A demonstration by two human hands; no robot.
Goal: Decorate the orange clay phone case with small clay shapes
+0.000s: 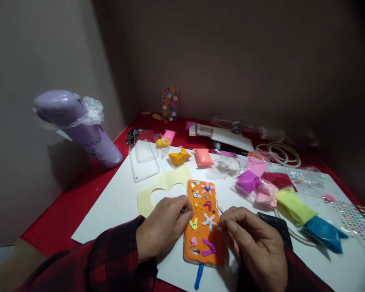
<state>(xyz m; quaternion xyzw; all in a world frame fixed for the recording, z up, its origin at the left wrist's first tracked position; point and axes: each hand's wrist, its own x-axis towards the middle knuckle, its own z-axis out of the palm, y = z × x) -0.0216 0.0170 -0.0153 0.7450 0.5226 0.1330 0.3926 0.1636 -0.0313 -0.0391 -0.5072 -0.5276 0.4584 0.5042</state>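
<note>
An orange clay-covered phone case (202, 207) lies face up on white board, decorated with small clay bunnies, flowers and a white starfish-like shape (209, 222). My left hand (166, 225) is closed at the case's left edge; a tiny dark greenish bit shows at its fingertips, too small to name. On the right side, my right hand (257, 241) pinches thumb and finger together beside the case. A thin pale sliver shows near its fingertips, and I cannot tell what it is. Below the case sticks out a blue flat-ended tool (198, 277).
Yellow paper with a heart cut-out (146, 198) lies left of the case. Clear phone cases (144, 168) are behind it. Bagged clay, including yellow-green (296, 206) and blue (324, 234) packs, spreads right, near gem stickers (353, 219). A purple bottle (91, 138) stands tilted at left.
</note>
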